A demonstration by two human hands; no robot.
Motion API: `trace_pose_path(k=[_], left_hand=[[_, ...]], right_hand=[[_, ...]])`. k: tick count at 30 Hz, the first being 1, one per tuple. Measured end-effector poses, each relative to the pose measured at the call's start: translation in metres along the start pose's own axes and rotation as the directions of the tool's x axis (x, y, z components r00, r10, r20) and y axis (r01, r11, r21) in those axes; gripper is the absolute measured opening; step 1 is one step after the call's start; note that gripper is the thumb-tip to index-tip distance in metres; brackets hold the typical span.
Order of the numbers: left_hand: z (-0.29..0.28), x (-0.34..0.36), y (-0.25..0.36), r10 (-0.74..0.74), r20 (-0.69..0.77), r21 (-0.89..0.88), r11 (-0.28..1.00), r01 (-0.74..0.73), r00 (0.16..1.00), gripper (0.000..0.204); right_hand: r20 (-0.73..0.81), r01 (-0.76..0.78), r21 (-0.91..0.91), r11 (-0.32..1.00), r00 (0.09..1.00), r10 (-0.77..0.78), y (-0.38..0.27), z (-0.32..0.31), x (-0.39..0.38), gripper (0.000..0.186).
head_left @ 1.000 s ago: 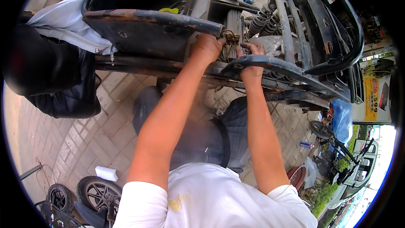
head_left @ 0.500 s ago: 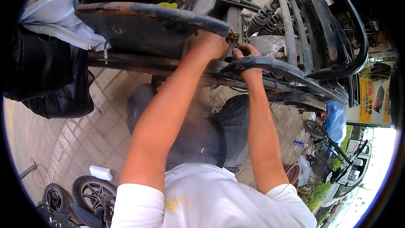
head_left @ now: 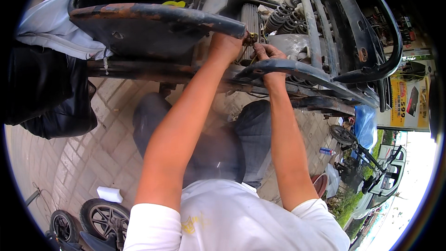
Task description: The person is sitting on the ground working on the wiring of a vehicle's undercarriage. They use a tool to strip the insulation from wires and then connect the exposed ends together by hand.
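Note:
My left hand (head_left: pixel 225 45) reaches beneath the rusty end of a black tube (head_left: pixel 195 20) to a small brass-coloured fitting (head_left: pixel 250 40); its fingertips are partly hidden, so what they grip is unclear. Just right of the fitting, my right hand (head_left: pixel 267 53) has thumb and fingers pinched close on something small, too tiny to name. A ribbed grey metal unit (head_left: pixel 249 18) lies behind the fitting, inside the frame. The black frame's curved lower bar (head_left: pixel 297 67) crosses over my right wrist. Coil springs (head_left: pixel 278 16) stand to the right of the ribbed unit.
A white cloth (head_left: pixel 46 28) and black leather-like padding (head_left: pixel 51 88) hang at the left. Wheels (head_left: pixel 102 221) and a white block (head_left: pixel 109 194) lie on the pavers at lower left. A bicycle (head_left: pixel 364 158), blue sheeting (head_left: pixel 364 125), a spray can (head_left: pixel 327 151) and a parked vehicle (head_left: pixel 388 176) are at the right.
The view has shifted slightly, with the frame sliding left. My right hand's fingers have closed in toward the brass fitting; my left hand stays beside it.

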State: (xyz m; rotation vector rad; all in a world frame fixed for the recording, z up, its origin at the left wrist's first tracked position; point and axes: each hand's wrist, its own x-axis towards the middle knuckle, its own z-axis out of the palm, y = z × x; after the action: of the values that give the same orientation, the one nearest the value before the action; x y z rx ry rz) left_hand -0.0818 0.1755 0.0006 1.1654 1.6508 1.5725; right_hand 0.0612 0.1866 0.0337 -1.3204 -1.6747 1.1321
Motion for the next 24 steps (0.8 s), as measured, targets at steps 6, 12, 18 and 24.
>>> trace_pose_path(k=[6, 12, 18, 24], left_hand=[[0.000, -0.004, -0.010, -0.027, -0.055, -0.182, 0.983, 0.016, 0.998, 0.018], [-0.008, -0.011, -0.005, 0.038, -0.051, -0.174, 0.984, -0.046, 0.998, 0.019], [-0.009, -0.014, 0.009, -0.054, 0.013, -0.291, 0.955, 0.056, 0.998, 0.017], [-0.009, -0.018, 0.009, -0.055, 0.023, -0.465, 0.883, 0.059, 0.998, 0.020]], right_hand=[[0.127, 0.002, 0.110, 0.994, 0.992, -0.016, -0.004, -0.003, -0.006, 0.023], [0.227, -0.067, 0.303, 0.951, 0.974, -0.004, -0.008, -0.011, -0.012, 0.022], [0.115, -0.011, 0.482, 0.876, 0.992, -0.051, 0.002, -0.012, -0.007, 0.023], [-0.053, 0.035, 0.465, 0.884, 0.999, -0.011, -0.002, -0.001, -0.001, 0.021]])
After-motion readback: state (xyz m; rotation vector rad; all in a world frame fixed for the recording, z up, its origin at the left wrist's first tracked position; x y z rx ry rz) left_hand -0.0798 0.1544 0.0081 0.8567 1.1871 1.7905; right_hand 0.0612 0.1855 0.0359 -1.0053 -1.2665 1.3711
